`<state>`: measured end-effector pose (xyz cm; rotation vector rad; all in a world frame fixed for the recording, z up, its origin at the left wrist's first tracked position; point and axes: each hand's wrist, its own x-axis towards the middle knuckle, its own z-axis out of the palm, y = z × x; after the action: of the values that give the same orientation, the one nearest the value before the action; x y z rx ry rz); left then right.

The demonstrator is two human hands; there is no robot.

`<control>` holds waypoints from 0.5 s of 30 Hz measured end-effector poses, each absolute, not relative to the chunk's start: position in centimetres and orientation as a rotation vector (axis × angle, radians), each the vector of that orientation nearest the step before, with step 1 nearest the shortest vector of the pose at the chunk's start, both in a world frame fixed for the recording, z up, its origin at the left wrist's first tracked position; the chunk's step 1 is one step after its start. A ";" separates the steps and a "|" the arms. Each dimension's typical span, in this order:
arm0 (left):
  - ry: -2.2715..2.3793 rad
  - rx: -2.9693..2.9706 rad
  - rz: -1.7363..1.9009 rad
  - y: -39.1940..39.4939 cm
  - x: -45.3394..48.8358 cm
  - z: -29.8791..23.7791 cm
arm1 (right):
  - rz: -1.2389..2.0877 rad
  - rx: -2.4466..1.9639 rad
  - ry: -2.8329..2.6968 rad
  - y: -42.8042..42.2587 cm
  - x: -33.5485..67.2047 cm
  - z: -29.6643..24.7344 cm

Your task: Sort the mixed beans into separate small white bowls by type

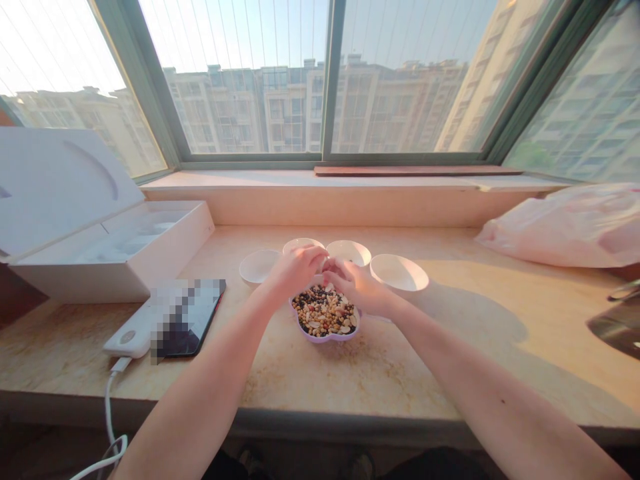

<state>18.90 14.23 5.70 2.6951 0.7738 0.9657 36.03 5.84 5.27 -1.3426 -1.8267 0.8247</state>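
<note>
My left hand and my right hand meet above the far edge of a purple scalloped bowl. A mix of beans, peanuts and seeds fills this bowl. The fingers of both hands are curled together, and anything between them is too small to make out. Behind the hands stand white bowls in an arc: one at the far left, one partly hidden by my left hand, one with a few dark bits in it, and one at the right.
An open white box stands at the left. Nearer lie a white power bank with a cable and a dark phone. A plastic bag rests at the right, near a dark shiny object. The counter's front edge is close.
</note>
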 end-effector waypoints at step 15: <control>0.620 2.664 0.994 14.0 19.2 5.8 | 1.289 -1.115 -1.295 6.2 36.1 6.0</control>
<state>19.17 13.99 5.81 2.6637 0.6202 0.9938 36.12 6.18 6.01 -1.1155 -1.2954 1.2889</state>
